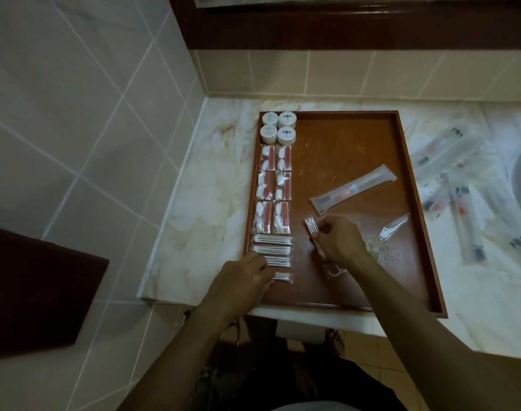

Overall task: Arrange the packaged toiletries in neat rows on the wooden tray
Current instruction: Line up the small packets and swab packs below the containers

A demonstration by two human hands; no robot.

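Tray: a wooden tray (407,185) was set on the counter, with everything lined up along its left edge.
Far left corner: four round white tubs (278,127) were packed two by two.
Left edge, middle: six clear packets with cotton balls and an orange strip (274,189) were laid in two columns, three deep.
Near left corner: four cotton swab packets (272,256) were stacked in a single column, pretty tidy.
Loose stuff on the tray: a toothbrush pack (352,189) was left diagonal near the middle, and a small clear sachet (394,228) was left toward the right edge.
Counter: pale marble (200,209), tiled walls, with more wrapped toothbrush packs (458,200) scattered off the tray's right edge.
Left hand (241,281): fingers were curled over the nearest swab packets; actual grip can't be told.
Right hand (339,240): a loose swab packet (312,232) was pinched in the fingertips, held right of the swab column, not touching it.
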